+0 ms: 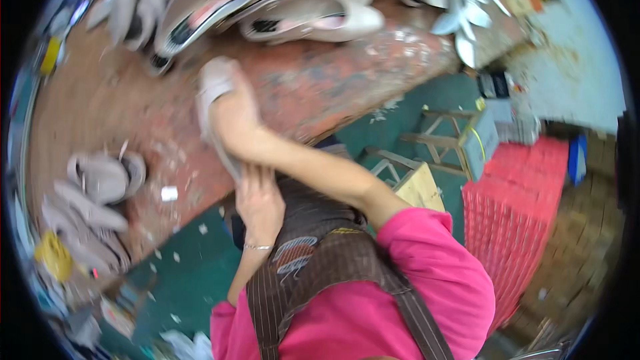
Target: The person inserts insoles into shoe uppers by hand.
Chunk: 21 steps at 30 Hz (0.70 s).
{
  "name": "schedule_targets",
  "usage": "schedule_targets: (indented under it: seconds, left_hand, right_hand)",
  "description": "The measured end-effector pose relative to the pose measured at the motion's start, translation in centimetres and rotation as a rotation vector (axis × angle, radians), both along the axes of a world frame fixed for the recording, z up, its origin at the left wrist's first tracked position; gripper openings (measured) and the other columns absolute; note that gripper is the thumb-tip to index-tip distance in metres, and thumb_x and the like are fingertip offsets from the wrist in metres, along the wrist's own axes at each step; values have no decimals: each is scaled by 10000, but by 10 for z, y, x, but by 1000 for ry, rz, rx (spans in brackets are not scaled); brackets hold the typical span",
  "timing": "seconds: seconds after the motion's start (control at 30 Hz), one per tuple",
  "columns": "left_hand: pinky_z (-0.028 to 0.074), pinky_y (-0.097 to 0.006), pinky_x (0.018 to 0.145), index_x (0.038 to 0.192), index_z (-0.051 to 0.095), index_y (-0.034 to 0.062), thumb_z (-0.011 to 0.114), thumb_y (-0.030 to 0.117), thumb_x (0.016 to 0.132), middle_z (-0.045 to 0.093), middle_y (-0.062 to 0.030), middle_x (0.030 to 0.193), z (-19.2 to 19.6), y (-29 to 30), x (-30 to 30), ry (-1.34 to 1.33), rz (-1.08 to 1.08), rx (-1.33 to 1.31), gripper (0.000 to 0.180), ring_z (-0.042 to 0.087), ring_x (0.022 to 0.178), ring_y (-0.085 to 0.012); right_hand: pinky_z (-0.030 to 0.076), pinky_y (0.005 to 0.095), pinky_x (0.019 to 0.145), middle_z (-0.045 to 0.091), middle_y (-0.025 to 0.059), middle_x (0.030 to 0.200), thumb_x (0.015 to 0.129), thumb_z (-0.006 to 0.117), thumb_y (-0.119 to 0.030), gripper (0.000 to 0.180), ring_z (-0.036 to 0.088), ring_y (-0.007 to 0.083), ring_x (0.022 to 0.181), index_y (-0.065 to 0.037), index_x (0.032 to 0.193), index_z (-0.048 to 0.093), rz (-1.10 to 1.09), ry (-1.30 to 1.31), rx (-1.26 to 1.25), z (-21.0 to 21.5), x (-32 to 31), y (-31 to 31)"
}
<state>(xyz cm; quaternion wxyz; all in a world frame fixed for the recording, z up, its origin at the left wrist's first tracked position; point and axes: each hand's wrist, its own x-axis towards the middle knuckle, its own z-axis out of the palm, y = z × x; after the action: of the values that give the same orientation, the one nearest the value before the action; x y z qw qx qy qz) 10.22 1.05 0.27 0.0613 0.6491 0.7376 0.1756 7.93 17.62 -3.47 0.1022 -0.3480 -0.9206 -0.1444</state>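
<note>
A pale beige slip-on shoe (212,91) is between my hands over the near edge of the table, its toe pointing away from me. My right hand (235,120) reaches in through its opening, and the fingers are hidden inside the toe part. At the heel end, my left hand (260,197) has its fingers close together against the shoe; its thumb is out of sight. The hands and the shoe are slightly blurred.
Beige shoes (313,20) lie piled along the far side of the worn reddish table (287,93). More shoes (100,180) rest at the left by a yellow object (53,255). Small stools (460,140) and a red textured stack (513,207) stand on the right.
</note>
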Motion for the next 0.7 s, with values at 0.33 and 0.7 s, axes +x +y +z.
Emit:
schedule_targets:
  seconds: [0.33, 0.7]
  left_hand:
    - [382, -484, 1039, 967, 588, -19, 675, 218, 838, 556, -194, 1259, 42, 0, -83, -588, 339, 371, 283, 536, 1155, -317]
    - [430, -443, 994, 1090, 656, -12, 699, 122, 869, 599, -189, 1262, 136, 21, -217, 601, 677, 502, 262, 566, 1159, -360]
  right_hand:
    - [531, 323, 878, 732, 89, 1041, 820, 602, -33, 279, 677, 165, 970, -2, 1080, 697, -458, 1130, -645, 108, 254, 114]
    - [480, 478, 954, 660, 275, 1135, 756, 703, -347, 519, 629, 419, 1099, -26, 1161, 657, -1144, 591, -190, 51, 490, 357]
